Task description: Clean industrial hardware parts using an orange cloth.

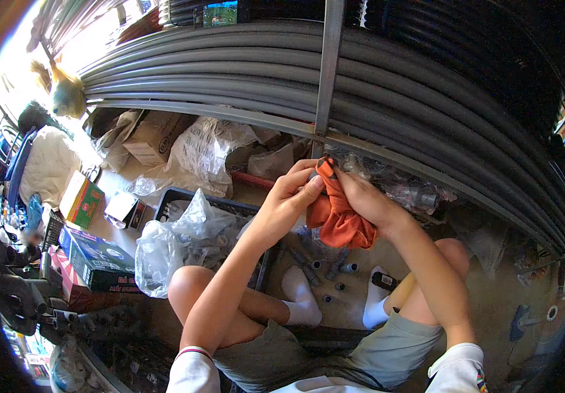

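An orange cloth [341,216] hangs bunched between my two hands, above the floor in front of me. My left hand [296,192] pinches its upper left side with thumb and fingers, beside a bit of something grey that the cloth mostly hides. From the other side my right hand [361,196] grips the cloth near its top, its fingertips partly hidden. Below the cloth, several grey plastic pipe fittings [349,267] lie on the floor between my white-socked feet. A small black object [384,281] with a pale label is at my right foot.
Long grey pipes [204,64] fill a metal rack [329,73] ahead. To my left stands a black crate [174,194] holding clear plastic bags [164,245]. Cardboard boxes [98,260] stand farther left. Plastic-wrapped fittings [420,196] lie under the rack.
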The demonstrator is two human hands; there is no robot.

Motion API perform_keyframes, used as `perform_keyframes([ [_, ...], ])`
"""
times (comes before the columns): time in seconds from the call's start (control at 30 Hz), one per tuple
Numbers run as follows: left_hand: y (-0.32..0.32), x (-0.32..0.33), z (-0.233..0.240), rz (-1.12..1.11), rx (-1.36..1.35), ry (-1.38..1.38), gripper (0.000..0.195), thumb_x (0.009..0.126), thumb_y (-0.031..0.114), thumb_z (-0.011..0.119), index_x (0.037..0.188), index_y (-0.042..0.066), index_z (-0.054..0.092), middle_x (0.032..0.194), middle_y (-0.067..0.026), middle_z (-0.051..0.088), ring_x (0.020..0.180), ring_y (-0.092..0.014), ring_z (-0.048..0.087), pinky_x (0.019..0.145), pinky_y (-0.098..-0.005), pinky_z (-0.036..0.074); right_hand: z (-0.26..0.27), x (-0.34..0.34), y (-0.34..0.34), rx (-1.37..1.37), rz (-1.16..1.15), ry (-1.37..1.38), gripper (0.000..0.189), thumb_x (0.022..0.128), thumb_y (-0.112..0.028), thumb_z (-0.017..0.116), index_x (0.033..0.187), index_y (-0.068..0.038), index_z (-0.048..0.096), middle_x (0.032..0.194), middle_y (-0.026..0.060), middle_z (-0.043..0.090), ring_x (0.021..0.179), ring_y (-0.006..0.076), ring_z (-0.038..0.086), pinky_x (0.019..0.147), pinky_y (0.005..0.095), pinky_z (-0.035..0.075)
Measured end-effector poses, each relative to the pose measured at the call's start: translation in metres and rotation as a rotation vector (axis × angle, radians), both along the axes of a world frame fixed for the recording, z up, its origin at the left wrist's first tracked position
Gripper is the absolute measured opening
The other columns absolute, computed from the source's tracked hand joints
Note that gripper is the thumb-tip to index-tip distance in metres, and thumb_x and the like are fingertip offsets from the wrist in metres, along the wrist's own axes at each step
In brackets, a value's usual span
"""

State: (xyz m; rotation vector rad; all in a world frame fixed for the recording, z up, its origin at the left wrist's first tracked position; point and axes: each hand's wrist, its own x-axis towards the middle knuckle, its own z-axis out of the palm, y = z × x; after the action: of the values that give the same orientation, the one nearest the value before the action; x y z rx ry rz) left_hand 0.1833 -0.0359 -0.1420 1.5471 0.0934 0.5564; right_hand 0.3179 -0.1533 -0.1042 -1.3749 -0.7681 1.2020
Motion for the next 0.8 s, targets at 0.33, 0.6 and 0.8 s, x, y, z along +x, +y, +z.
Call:
perform_keyframes([
  [0.33, -0.005, -0.002, 0.006, -0.082, -0.152, 0.025, 0.038, 0.107, 0.026, 0.05, 0.123, -0.007, 0.061, 0.14, -0.0038, 0.045, 0.122, -0.014, 0.053, 0.1, -0.0295, 0.045, -0.009, 0.011, 0.0, -0.035, 0.078, -0.057, 0.055, 0.109, -0.045, 0.031, 0.115, -0.003, 0.065, 0.098, 0.0012, 0.066, 0.084, 0.0087, 0.06, 0.074, 0.027, 0.05],
  [0.6, -0.002, 0.001, 0.0, -0.038, -0.13, 0.032, 0.039, 0.106, 0.027, 0.053, 0.123, -0.007, 0.06, 0.136, -0.0064, 0.047, 0.12, -0.015, 0.054, 0.097, -0.0288, 0.047, -0.021, 0.02, 0.002, -0.036, 0.147, -0.045, 0.051, 0.109, -0.044, 0.033, 0.133, -0.006, 0.054, 0.119, 0.0032, 0.062, 0.102, 0.0101, 0.061, 0.087, 0.0264, 0.052],
  [0.8, 0.004, 0.001, -0.005, -0.036, -0.019, 0.051, 0.039, 0.107, 0.026, 0.051, 0.125, -0.007, 0.058, 0.136, -0.004, 0.047, 0.122, -0.014, 0.053, 0.102, -0.0296, 0.044, -0.014, 0.008, 0.002, -0.024, 0.071, -0.049, 0.052, 0.109, -0.042, 0.032, 0.117, -0.002, 0.063, 0.101, 0.003, 0.066, 0.088, 0.0111, 0.061, 0.079, 0.0283, 0.05],
])
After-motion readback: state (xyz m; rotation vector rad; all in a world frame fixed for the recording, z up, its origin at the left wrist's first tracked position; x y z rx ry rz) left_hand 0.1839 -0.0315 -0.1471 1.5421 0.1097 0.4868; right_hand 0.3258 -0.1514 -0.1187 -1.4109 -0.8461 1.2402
